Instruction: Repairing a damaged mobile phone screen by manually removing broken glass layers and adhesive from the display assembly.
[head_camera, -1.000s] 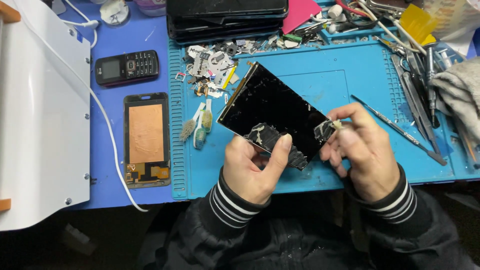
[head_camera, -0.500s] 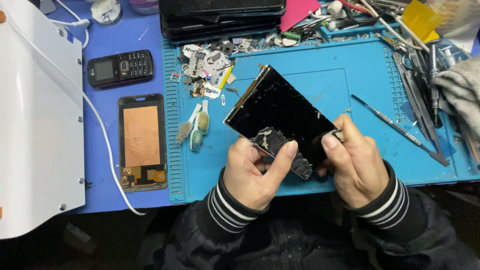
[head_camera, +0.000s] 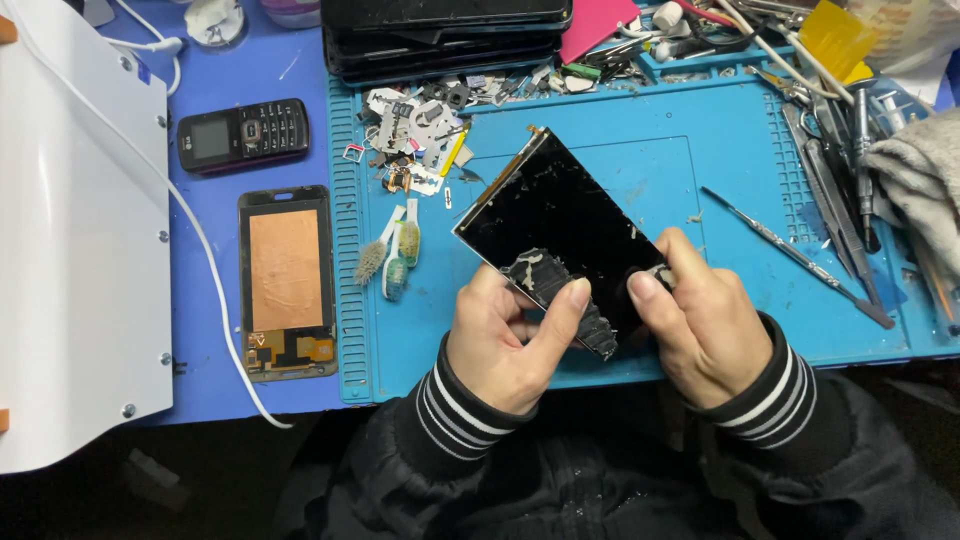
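Gripping a thin black phone screen panel (head_camera: 560, 225) w/ both hands, left hand (head_camera: 505, 340) & right hand (head_camera: 705, 325) clamped on its near edge over the blue mat (head_camera: 660, 150); prob light, stiff, fragile, so hold by edges.

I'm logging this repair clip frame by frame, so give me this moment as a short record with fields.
left hand: grips the near edge of the black display panel, thumb on a grey residue patch
right hand: holds the panel's near right corner, thumb on its face
panel: tilted, lifted off the blue work mat
left of mat: phone frame with copper plate, black keypad phone
right of panel: metal spudger
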